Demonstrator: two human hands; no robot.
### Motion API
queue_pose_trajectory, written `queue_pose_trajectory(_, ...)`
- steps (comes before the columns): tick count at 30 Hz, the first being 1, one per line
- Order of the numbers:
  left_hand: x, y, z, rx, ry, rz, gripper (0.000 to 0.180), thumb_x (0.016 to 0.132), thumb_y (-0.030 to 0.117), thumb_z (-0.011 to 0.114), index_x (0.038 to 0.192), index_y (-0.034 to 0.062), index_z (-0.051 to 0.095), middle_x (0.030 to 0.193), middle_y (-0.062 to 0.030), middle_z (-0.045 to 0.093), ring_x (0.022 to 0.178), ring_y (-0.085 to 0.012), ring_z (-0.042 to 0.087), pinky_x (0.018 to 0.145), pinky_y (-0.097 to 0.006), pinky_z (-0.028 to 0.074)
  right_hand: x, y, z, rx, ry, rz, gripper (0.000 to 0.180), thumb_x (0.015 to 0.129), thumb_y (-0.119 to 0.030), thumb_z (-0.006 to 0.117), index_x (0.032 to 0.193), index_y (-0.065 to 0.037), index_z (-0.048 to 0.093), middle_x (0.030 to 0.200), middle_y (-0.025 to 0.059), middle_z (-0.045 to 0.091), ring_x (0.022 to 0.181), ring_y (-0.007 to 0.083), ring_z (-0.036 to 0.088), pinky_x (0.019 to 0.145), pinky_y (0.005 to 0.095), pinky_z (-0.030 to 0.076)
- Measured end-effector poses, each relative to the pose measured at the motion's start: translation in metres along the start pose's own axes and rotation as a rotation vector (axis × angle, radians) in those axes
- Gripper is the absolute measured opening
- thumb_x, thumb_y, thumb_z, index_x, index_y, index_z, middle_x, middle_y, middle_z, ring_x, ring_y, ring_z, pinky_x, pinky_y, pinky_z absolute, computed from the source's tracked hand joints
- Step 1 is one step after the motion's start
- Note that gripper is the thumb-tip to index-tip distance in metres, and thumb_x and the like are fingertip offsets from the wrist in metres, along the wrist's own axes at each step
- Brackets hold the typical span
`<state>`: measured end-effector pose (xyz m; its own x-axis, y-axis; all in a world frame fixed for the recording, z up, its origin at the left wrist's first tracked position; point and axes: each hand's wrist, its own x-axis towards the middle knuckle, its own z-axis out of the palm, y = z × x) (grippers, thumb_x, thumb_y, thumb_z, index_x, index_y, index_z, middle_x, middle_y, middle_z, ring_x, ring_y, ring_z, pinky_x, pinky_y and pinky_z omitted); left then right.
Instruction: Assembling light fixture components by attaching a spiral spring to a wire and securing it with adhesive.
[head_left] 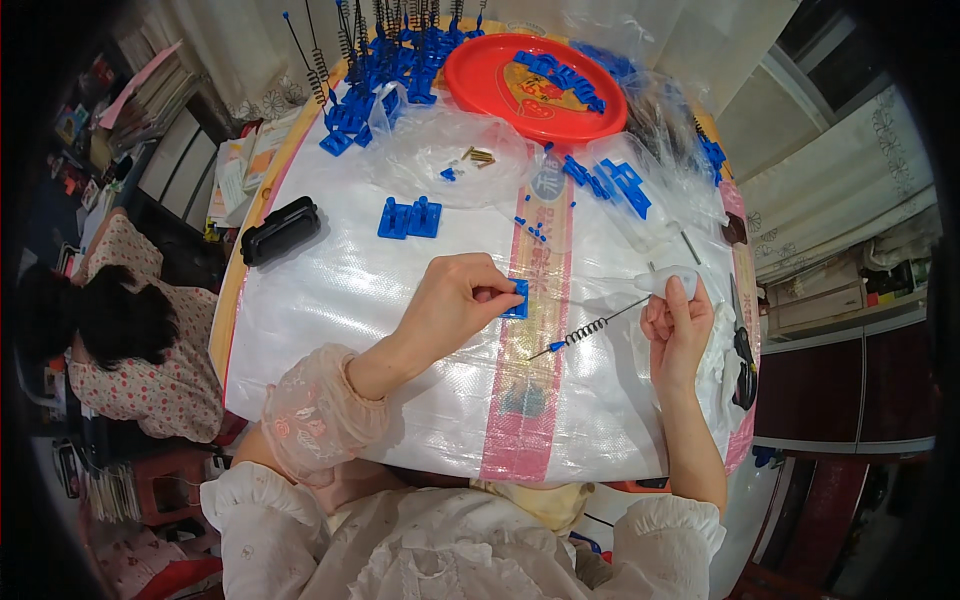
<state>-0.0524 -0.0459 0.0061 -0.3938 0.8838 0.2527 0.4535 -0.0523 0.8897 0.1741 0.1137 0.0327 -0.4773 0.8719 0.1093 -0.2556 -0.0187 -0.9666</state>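
Observation:
My left hand [462,290] pinches a small blue plastic piece [518,300] over the middle of the table. On the right, my right hand [679,318] grips a small white bottle [664,281], whose thin pale nozzle points left toward the blue piece. A black coiled spring on a thin rod [587,332], with a blue tip, slants from the cloth up to my right hand. Whether that hand also holds the rod, I cannot tell. Two blue base pieces [409,218] stand together beyond my left hand. Tiny blue bits [536,232] lie scattered ahead.
A red round tray [480,90] with blue parts stands at the back. Many spring rods on blue bases [400,50] crowd the far left. Plastic bags [420,150] hold small parts. A black case [280,231] lies left, black-handled scissors [743,370] right. Another person [130,330] is at left.

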Motion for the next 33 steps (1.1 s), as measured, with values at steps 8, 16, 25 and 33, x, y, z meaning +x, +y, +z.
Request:
queue_pose_trajectory(8, 0.001, -0.003, 0.001, 0.019, 0.001, 0.032, 0.012, 0.078, 0.003, 0.081, 0.081, -0.0043, 0.072, 0.069, -0.0057, 0.060, 0.058, -0.0099, 0.048, 0.053, -0.027, 0.039, -0.001, -0.001, 0.002, 0.009, 0.008, 0.009, 0.019, 0.099, -0.021, 0.064, 0.098, -0.003, 0.058, 0.063, 0.0014, 0.055, 0.046, 0.0039, 0.035, 0.044, 0.0227, 0.028)
queue_pose_trajectory(16, 0.000, 0.000, 0.001, 0.007, 0.019, 0.028, 0.012, 0.077, 0.003, 0.081, 0.080, -0.0037, 0.072, 0.068, -0.0058, 0.061, 0.057, -0.0099, 0.048, 0.052, -0.027, 0.039, -0.001, -0.001, 0.001, 0.017, -0.002, 0.003, 0.018, 0.099, -0.020, 0.064, 0.098, -0.003, 0.058, 0.065, 0.0013, 0.056, 0.046, 0.0038, 0.036, 0.044, 0.0228, 0.028)
queue_pose_trajectory(25, 0.000, -0.002, 0.001, 0.010, 0.010, 0.018, 0.012, 0.077, 0.003, 0.082, 0.081, -0.0038, 0.072, 0.069, -0.0057, 0.061, 0.058, -0.0098, 0.049, 0.053, -0.027, 0.039, -0.001, -0.002, 0.000, 0.018, -0.004, 0.007, 0.019, 0.099, -0.021, 0.063, 0.099, -0.003, 0.058, 0.066, 0.0017, 0.058, 0.047, 0.0040, 0.039, 0.044, 0.0224, 0.028)
queue_pose_trajectory(33, 0.000, -0.001, 0.000, -0.003, -0.002, -0.028, 0.013, 0.078, 0.004, 0.082, 0.084, -0.0034, 0.074, 0.069, -0.0053, 0.061, 0.059, -0.0090, 0.049, 0.054, -0.026, 0.040, 0.004, -0.001, -0.007, 0.127, 0.024, 0.136, 0.020, 0.101, -0.025, 0.061, 0.097, -0.005, 0.058, 0.064, 0.0004, 0.054, 0.049, 0.0046, 0.040, 0.045, 0.0216, 0.029)
